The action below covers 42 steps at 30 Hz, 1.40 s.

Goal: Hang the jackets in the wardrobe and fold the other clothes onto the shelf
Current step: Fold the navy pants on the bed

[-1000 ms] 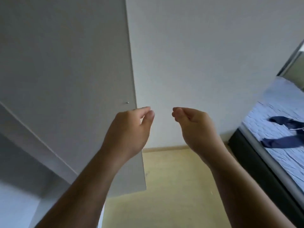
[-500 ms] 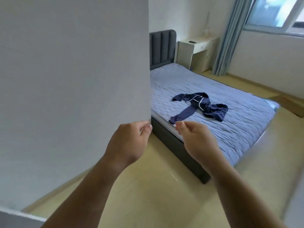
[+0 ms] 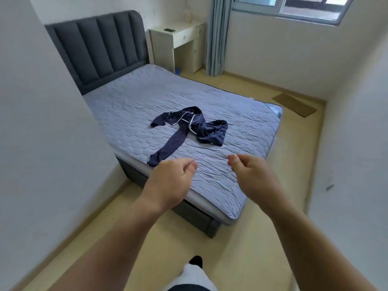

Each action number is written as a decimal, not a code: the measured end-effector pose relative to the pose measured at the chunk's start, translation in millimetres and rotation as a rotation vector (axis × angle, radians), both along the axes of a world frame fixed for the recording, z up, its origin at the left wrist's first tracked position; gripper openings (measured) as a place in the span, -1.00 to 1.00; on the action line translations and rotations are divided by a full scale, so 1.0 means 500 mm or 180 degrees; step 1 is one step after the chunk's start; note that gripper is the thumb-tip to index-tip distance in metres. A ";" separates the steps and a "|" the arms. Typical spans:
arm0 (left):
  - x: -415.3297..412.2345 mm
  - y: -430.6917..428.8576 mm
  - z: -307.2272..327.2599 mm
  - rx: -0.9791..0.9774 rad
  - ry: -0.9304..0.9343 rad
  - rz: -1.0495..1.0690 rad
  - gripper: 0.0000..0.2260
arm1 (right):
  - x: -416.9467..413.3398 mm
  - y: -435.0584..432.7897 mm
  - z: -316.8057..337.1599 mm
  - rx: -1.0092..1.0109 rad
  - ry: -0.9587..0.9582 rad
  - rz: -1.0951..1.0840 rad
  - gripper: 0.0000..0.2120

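Observation:
A dark navy garment with white piping [image 3: 190, 128] lies crumpled on the bed [image 3: 241, 122], one long leg or sleeve stretching toward the bed's near edge. My left hand [image 3: 171, 181] and my right hand [image 3: 253, 175] are raised in front of me, short of the bed's near corner. Both have loosely curled fingers and hold nothing. The garment is about an arm's length beyond them. The wardrobe and shelf are out of view.
A white wall [image 3: 37, 133] runs close on the left, leaving a narrow floor strip beside the bed. A dark padded headboard [image 3: 98, 49], a white bedside desk [image 3: 180, 45], a curtain [image 3: 218, 34] and a window are at the back. A brown mat [image 3: 294, 105] lies on the floor.
My view has swung from the wardrobe door and wall to the bed. The bed and navy garment are now in full view, and my hands have spread slightly apart.

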<state>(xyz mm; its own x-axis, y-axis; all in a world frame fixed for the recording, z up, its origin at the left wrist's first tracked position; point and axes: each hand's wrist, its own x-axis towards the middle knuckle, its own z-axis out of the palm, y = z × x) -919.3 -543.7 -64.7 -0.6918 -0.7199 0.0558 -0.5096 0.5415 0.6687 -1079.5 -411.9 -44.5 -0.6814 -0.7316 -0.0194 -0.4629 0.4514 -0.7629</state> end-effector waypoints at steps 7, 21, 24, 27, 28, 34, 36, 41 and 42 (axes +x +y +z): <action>-0.369 -0.119 -0.036 0.0227 -0.0213 -0.0556 -0.61 | -0.320 -0.082 -0.034 0.0212 0.0102 -0.0420 -0.59; -1.008 -0.162 -0.221 0.0822 -0.0625 0.0148 -0.64 | -1.016 -0.188 -0.243 0.0562 -0.0535 -0.0052 -0.58; -1.095 -0.171 -0.259 0.0952 -0.0853 0.0247 -0.64 | -1.116 -0.228 -0.280 0.0785 -0.0614 0.0173 -0.59; -1.171 -0.208 -0.310 0.1086 -0.1091 0.0373 -0.63 | -1.201 -0.290 -0.329 0.0983 -0.0586 0.0373 -0.60; -1.193 -0.228 -0.333 0.1143 -0.1166 0.0413 -0.63 | -1.226 -0.314 -0.348 0.1075 -0.0602 0.0394 -0.61; -1.352 -0.415 -0.567 0.1265 -0.1707 0.0499 -0.64 | -1.373 -0.489 -0.526 0.1386 -0.0895 0.0658 -0.65; -1.406 -0.484 -0.667 0.1330 -0.1996 0.0451 -0.63 | -1.410 -0.552 -0.601 0.1543 -0.1034 0.0757 -0.62; -1.501 -0.646 -0.915 0.1417 -0.2676 0.0512 -0.64 | -1.473 -0.708 -0.813 0.1818 -0.1507 0.1036 -0.57; -1.515 -0.676 -0.959 0.1418 -0.2777 0.0501 -0.63 | -1.485 -0.733 -0.854 0.1860 -0.1590 0.1037 -0.57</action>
<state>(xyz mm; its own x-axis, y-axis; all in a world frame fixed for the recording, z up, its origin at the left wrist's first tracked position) -1676.9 -881.8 -544.3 -0.2564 -0.6385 -0.7256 -0.9647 0.2157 0.1511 -1821.9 -778.6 -471.6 -0.2479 -0.6689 -0.7008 -0.3083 0.7403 -0.5975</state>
